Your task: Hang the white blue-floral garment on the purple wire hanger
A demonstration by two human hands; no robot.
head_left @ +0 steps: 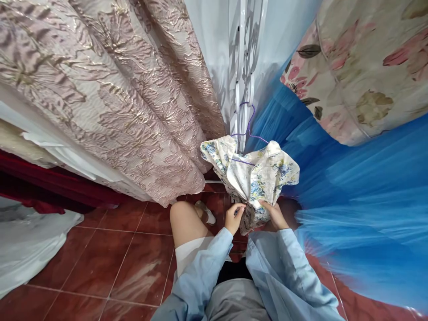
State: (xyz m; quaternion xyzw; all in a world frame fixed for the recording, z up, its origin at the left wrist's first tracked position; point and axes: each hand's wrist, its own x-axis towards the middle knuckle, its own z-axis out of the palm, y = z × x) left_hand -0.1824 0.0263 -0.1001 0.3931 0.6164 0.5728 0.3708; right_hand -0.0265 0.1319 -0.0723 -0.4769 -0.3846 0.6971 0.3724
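Note:
A short-sleeved floral shirt [261, 177], cream with blue flowers, hangs by a purple hanger [249, 127] from a white metal rack [243, 58]. Its collar lies open at the top. My left hand [234, 217] pinches the front edge of the shirt, beside a bunched patch of brownish-grey fabric [247, 219]. My right hand [274, 215] grips the other front side, thumb on top of the cloth and fingers hidden behind it. Whether a button sits between my left fingertips is too small to make out.
On the left hangs a long pink brocade dress [133, 102]. Blue tulle [361, 196] spreads along the right, below a floral cloth [361, 76]. Dark red fabric [50, 185] and white fabric [30, 240] hang far left above red floor tiles [133, 263].

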